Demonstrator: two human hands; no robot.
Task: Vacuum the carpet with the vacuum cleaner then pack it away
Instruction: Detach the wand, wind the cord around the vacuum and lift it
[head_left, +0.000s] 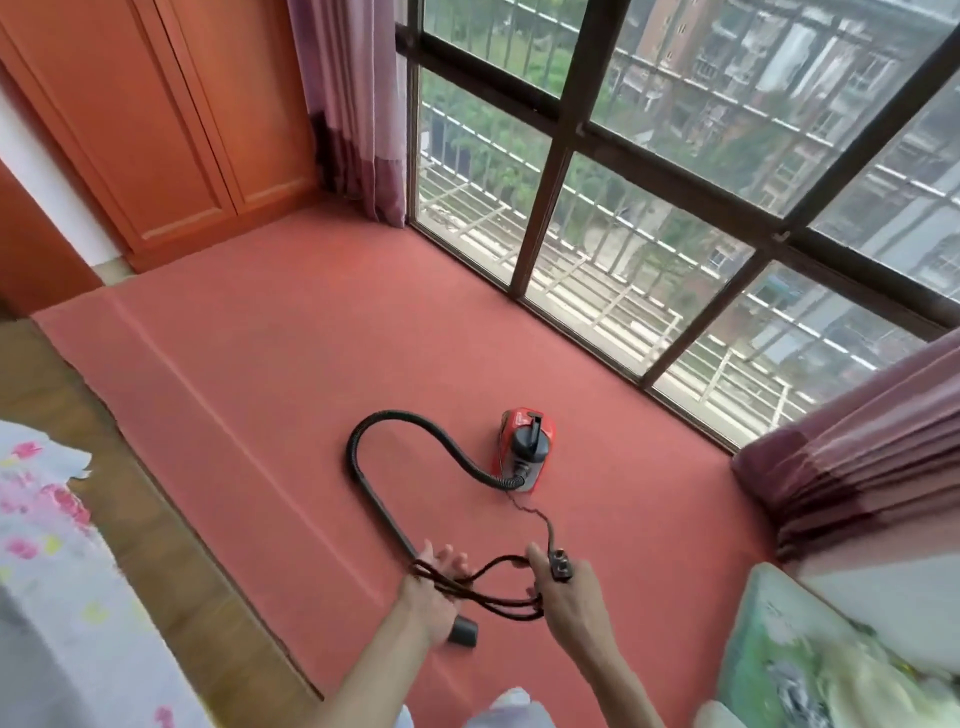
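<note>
My 2 hands are apart with cord (491, 604) loops stretched between them: left hand (435, 578) spread open inside them, right hand (565, 595) gripping beside the plug (561, 566). The vacuum cleaner (524, 447) stands farther off on the carpet (311, 338).

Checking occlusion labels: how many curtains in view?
2. The far curtain hangs in the corner between the cupboard and the window; the near curtain is bunched at the window's right end. Others may be out of frame.
</note>
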